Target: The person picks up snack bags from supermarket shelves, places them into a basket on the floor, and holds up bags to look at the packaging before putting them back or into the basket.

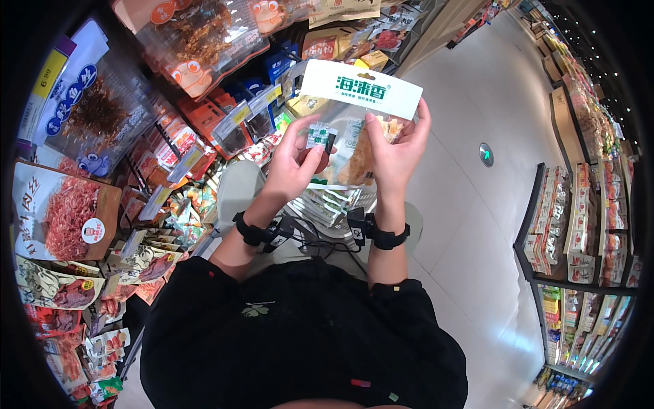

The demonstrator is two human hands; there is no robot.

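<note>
A clear plastic snack bag [352,138] with a white header card [361,89] is held up in front of me by both hands. The header bears green writing and a hang hole, and pale golden dried pieces show through the film on the right. My left hand [296,161] grips the bag's left edge, its thumb near a small dark and white label. On the other edge, my right hand [401,148] has its thumb pressed on the front film. Under the bag, a light plastic basket [369,197] holds several white-and-green packs [327,209], partly hidden by my wrists.
Snack bags [66,214] hang on hooks at the left, with price tags [237,115] jutting out. Gray tiled floor [460,214] runs along the right and bears a round floor sign [486,154]. Stocked shelves [577,225] stand beyond. Black cables [327,244] link my wrist straps.
</note>
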